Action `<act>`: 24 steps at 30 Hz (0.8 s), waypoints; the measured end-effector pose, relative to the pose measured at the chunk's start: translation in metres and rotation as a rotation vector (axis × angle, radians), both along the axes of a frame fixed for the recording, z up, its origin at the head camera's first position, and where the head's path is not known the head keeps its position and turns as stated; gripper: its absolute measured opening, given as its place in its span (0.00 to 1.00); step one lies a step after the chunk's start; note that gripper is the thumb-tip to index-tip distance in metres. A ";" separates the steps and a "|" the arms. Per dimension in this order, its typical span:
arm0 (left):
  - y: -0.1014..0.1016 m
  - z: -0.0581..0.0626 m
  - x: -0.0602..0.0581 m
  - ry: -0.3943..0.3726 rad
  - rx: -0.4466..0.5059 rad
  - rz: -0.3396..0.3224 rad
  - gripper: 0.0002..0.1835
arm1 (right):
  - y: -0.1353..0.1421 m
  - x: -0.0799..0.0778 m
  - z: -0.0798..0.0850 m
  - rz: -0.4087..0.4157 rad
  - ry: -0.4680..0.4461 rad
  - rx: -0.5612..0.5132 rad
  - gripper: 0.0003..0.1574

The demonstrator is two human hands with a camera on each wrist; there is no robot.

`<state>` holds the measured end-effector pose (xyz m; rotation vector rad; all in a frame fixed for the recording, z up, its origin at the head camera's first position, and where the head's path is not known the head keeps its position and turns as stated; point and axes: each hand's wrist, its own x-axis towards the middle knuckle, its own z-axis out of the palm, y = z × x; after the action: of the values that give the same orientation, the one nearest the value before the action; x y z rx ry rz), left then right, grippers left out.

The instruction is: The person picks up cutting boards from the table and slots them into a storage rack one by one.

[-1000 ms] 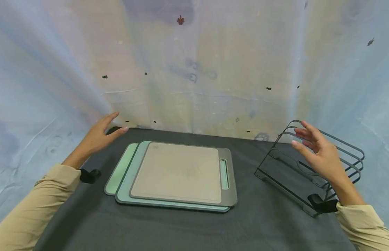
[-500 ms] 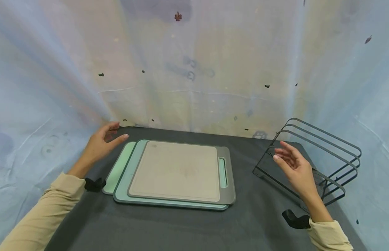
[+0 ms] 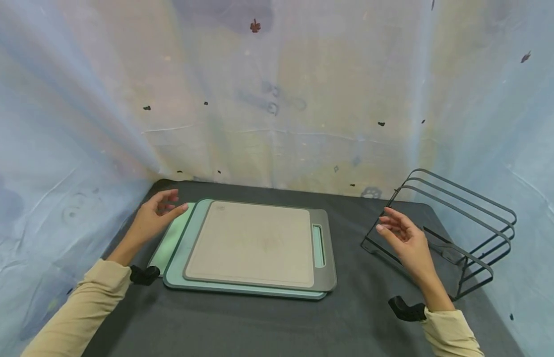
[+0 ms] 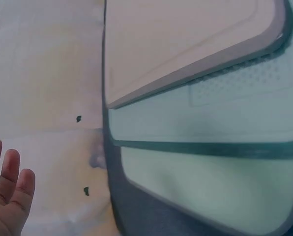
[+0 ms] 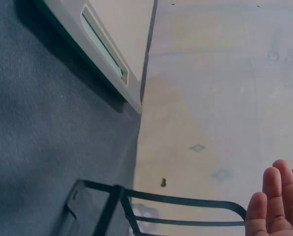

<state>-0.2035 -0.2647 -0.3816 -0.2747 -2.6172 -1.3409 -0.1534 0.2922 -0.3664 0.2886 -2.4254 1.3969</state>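
Note:
Three cutting boards lie in a staggered stack mid-table. On top is a beige board (image 3: 254, 245) with a grey rim and handle slot; under it a pale teal board (image 3: 178, 270) shows, and a light green board (image 3: 169, 243) peeks out at the left. My left hand (image 3: 153, 220) hovers by the stack's left end, fingers loosely bent, holding nothing. To the right, my right hand (image 3: 408, 243) hangs in front of a black wire rack (image 3: 464, 210), its fingers relaxed and nothing in them. The right hand and forearm hide part of the rack's base.
The dark grey tabletop (image 3: 259, 327) shows in front of the boards and between them and the rack. A pale patterned cloth (image 3: 277, 124) hangs behind the table and round both sides.
My right hand has come off the rack's wire loops and moved left and down. My left hand has moved down and right, nearer the boards. Boards and rack stay put.

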 end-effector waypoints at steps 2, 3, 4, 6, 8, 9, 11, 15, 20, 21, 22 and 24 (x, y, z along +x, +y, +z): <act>0.000 -0.005 0.001 -0.023 -0.009 0.008 0.34 | -0.003 -0.002 -0.004 0.005 -0.024 -0.004 0.31; 0.000 -0.008 0.001 -0.031 -0.016 0.013 0.34 | -0.005 -0.003 -0.007 0.006 -0.037 -0.004 0.31; 0.000 -0.010 0.001 -0.040 -0.020 0.016 0.34 | -0.006 -0.004 -0.009 0.008 -0.054 -0.005 0.31; 0.000 -0.015 0.002 -0.056 -0.022 0.013 0.34 | -0.009 -0.005 -0.013 0.011 -0.089 -0.006 0.32; 0.000 -0.020 0.002 -0.072 -0.037 -0.003 0.35 | -0.011 -0.007 -0.018 0.015 -0.123 -0.004 0.32; 0.000 -0.022 0.003 -0.082 -0.047 -0.014 0.36 | -0.012 -0.007 -0.020 0.019 -0.142 -0.003 0.32; 0.000 -0.025 0.003 -0.100 -0.072 -0.037 0.36 | -0.014 -0.009 -0.025 0.025 -0.168 0.000 0.33; 0.001 -0.031 0.003 -0.146 -0.100 -0.077 0.37 | -0.020 -0.012 -0.033 0.036 -0.203 -0.009 0.33; 0.006 -0.040 0.004 -0.239 -0.065 -0.128 0.39 | -0.031 -0.014 -0.048 0.048 -0.234 -0.037 0.32; 0.007 -0.042 0.004 -0.257 -0.056 -0.137 0.39 | -0.033 -0.014 -0.052 0.051 -0.242 -0.041 0.32; 0.008 -0.044 0.004 -0.274 -0.049 -0.145 0.40 | -0.035 -0.013 -0.056 0.051 -0.251 -0.040 0.32; 0.011 -0.047 0.003 -0.292 -0.046 -0.151 0.40 | -0.039 -0.013 -0.062 0.051 -0.272 -0.052 0.32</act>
<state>-0.2004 -0.2534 -0.4286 -0.3102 -2.9220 -1.4702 -0.1666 0.2536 -0.4285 0.1576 -2.6069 1.6113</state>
